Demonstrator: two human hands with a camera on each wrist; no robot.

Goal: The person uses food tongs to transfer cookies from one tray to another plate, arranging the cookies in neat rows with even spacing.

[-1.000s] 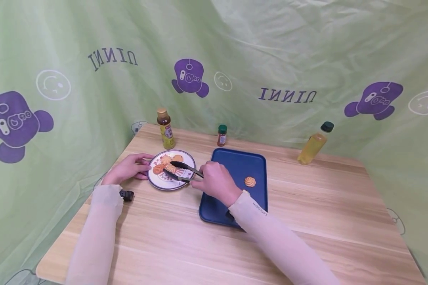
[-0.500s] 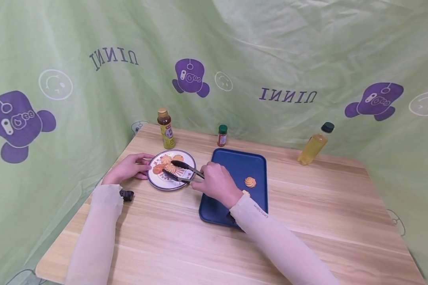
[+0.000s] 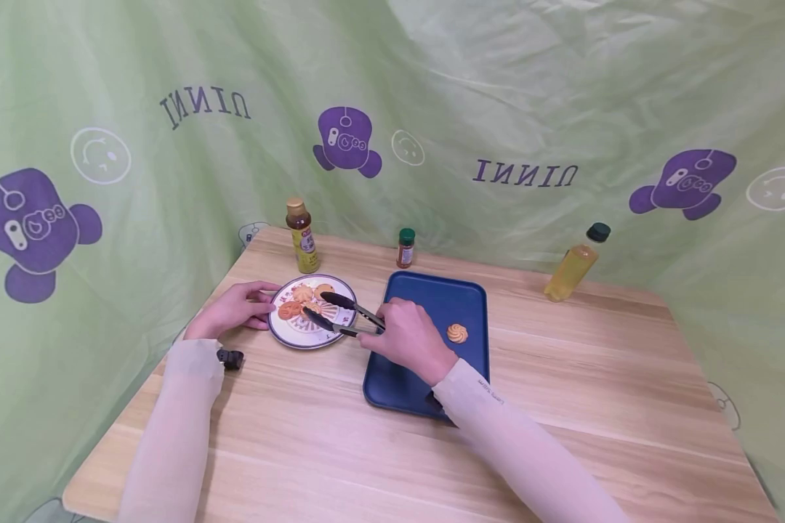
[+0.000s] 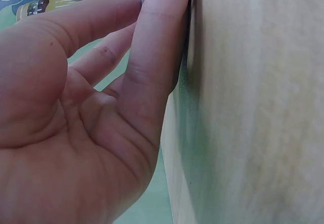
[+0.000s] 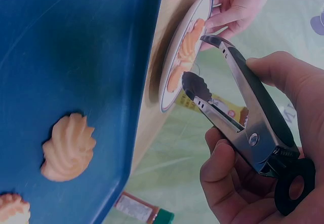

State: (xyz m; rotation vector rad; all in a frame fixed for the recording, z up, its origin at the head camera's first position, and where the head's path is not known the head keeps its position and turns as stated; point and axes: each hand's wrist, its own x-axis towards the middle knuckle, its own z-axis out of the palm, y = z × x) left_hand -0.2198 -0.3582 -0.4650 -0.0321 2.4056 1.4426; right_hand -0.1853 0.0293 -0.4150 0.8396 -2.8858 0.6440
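Head view: beside the blue tray (image 3: 432, 298), the right hand (image 3: 411, 338) grips tongs (image 3: 340, 314), arms parted, over the plate (image 3: 286, 335) of cookies (image 3: 296, 300); the left hand (image 3: 234, 309) steadies the rim with relaxed fingers.

Left wrist: straight fingers (image 4: 162, 51) lie against the table (image 4: 253, 107).

Right wrist: tongs (image 5: 238, 117) empty; one cookie (image 5: 68, 147) lies in the tray (image 5: 76, 46).

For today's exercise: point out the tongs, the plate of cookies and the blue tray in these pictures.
tongs (image 5: 238, 117), right wrist view, on the upper metal arm.
plate (image 3: 301, 341), head view, on its bare near rim.
blue tray (image 3: 432, 298), head view, on the bare floor near its far end.
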